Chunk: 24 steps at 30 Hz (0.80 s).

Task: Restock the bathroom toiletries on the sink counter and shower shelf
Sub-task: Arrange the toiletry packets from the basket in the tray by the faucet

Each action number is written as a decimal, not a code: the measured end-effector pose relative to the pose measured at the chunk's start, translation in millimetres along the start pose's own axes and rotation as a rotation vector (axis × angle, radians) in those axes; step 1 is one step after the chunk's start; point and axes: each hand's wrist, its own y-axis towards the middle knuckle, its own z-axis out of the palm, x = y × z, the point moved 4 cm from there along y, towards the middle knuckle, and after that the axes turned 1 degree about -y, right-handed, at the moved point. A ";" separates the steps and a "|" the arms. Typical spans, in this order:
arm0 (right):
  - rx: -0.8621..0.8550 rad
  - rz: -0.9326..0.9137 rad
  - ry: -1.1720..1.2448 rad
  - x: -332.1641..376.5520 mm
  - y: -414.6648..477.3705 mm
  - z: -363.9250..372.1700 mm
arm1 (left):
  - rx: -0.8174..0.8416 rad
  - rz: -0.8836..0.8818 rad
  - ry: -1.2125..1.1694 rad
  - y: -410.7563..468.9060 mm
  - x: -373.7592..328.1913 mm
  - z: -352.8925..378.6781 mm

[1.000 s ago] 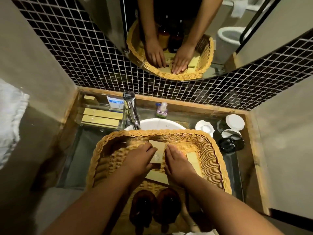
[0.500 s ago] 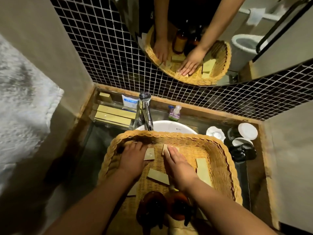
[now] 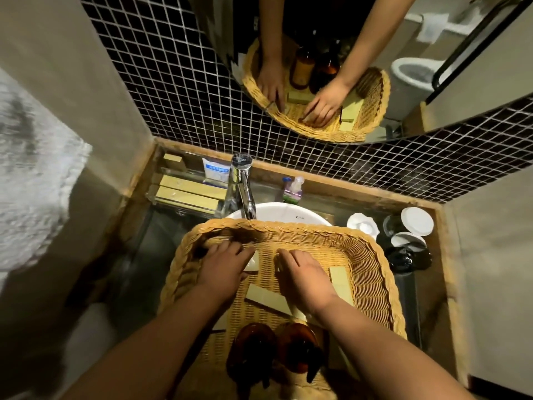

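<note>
Two bottles (image 3: 253,347) are lying at the near end of the basket (image 3: 288,228). A long box (image 3: 268,298) is lying between the wrists. The left hand (image 3: 223,267) is resting palm down, fingers slightly spread, beside a small box (image 3: 253,262). The right hand (image 3: 305,280) is pressing flat, fingers together. Beyond, a tray (image 3: 184,208) of boxes is sitting on the counter (image 3: 155,243).

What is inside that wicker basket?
Flat tan packets and two brown bottles lie in the basket. The left hand and right hand hide whatever lies beneath them.
</note>
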 end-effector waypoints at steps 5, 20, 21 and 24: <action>0.003 -0.017 0.074 -1.4 8.2 -5.0 | -0.008 0.004 0.007 0.7 0.0 0.9; -0.081 0.101 0.019 -9.0 -9.0 1.2 | -0.033 0.030 0.051 -1.5 -1.7 2.6; -0.074 0.108 0.019 -8.5 -8.9 2.5 | -0.032 0.036 0.056 -1.7 -1.5 2.8; -0.053 0.161 0.062 -9.3 -9.7 3.9 | -0.045 0.048 0.075 -2.9 -1.4 3.7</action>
